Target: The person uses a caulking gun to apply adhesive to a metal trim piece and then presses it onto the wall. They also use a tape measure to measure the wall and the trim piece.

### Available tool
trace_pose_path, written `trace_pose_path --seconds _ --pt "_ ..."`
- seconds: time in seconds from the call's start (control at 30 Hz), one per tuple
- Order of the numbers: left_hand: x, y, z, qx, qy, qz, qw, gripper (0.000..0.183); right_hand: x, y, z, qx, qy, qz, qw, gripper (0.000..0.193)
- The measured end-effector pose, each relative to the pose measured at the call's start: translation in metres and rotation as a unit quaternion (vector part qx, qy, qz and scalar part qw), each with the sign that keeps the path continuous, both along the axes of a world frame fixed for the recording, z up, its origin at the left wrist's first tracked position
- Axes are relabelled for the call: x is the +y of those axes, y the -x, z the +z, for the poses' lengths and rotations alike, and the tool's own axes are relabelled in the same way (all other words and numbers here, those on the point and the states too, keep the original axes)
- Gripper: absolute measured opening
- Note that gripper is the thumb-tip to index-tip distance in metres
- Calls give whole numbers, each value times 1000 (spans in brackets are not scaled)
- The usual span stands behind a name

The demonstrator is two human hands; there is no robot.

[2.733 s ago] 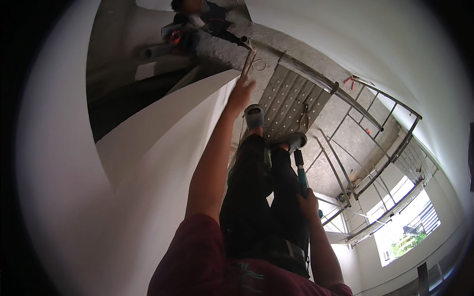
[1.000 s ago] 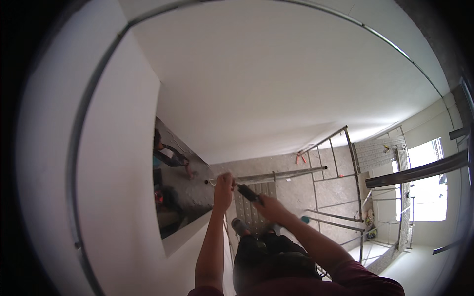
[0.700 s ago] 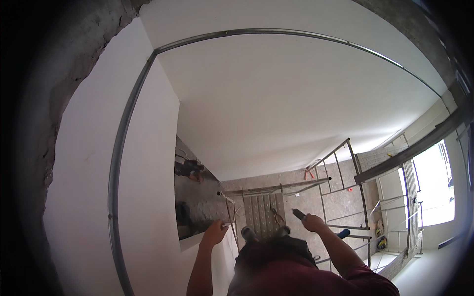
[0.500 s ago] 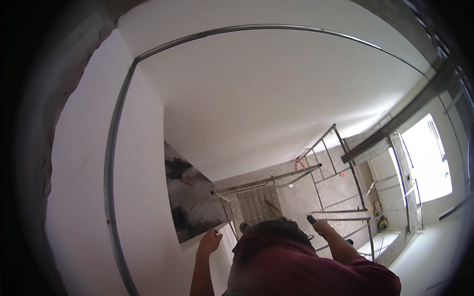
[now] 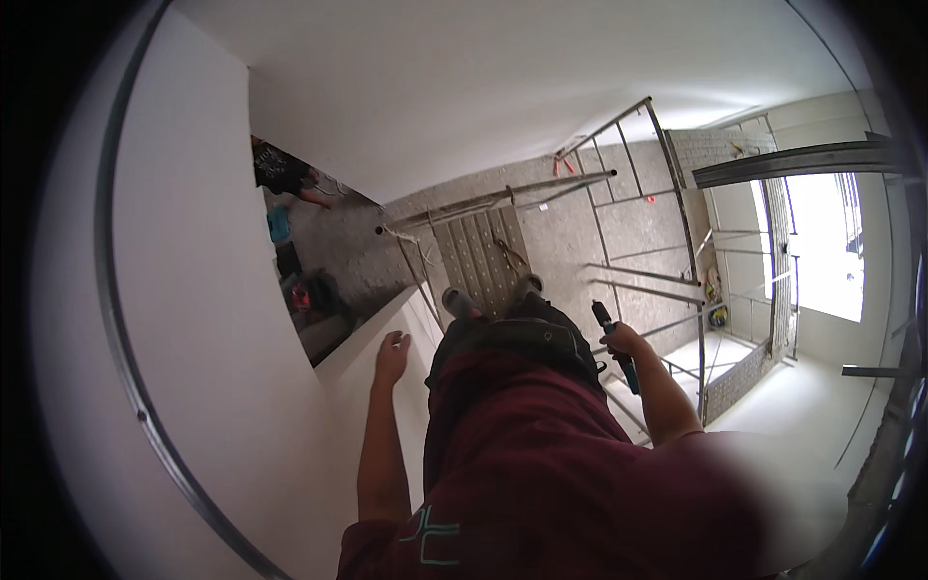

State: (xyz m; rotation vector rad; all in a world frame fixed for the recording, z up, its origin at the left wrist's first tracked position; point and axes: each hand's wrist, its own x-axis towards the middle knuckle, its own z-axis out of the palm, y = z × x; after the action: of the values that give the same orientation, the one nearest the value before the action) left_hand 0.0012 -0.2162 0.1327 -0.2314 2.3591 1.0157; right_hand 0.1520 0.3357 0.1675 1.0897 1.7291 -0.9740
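My right hand (image 5: 623,340) is closed around a slim green and black power driver (image 5: 630,375), its black nose pointing away from me. My left hand (image 5: 391,358) hangs with its fingers apart and nothing in it, beside the top edge of a low white wall (image 5: 372,350). Between my hands, my feet stand on a perforated metal scaffold platform (image 5: 466,253). A long-handled tool like pliers or snips (image 5: 509,253) lies on that platform, ahead of my right foot.
Scaffold tubes (image 5: 667,198) frame the platform's far side and right. Metal channels (image 5: 773,166) extend at upper right near a bright window (image 5: 826,246). A metal track (image 5: 108,280) runs along the left white wall. Another person (image 5: 285,174) is below at left, near a blue container (image 5: 278,224).
My view has tilted down, bringing my feet, the platform and more of the driver into sight. The other person shows more fully. My right hand still grips the driver.
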Motion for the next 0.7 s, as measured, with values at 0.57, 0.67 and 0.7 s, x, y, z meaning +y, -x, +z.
trace_pose_path --seconds 0.57,0.67,0.7 --pt "94 -67 -14 -69 146 -129 978 38 -98 146 -142 19 -6 188 982 54" --pt "97 -84 -15 -29 147 -93 984 31 -126 188 -199 15 -4 224 975 57" --pt "97 -87 -15 -28 156 -89 983 30 -127 197 -226 11 -6 227 974 57"
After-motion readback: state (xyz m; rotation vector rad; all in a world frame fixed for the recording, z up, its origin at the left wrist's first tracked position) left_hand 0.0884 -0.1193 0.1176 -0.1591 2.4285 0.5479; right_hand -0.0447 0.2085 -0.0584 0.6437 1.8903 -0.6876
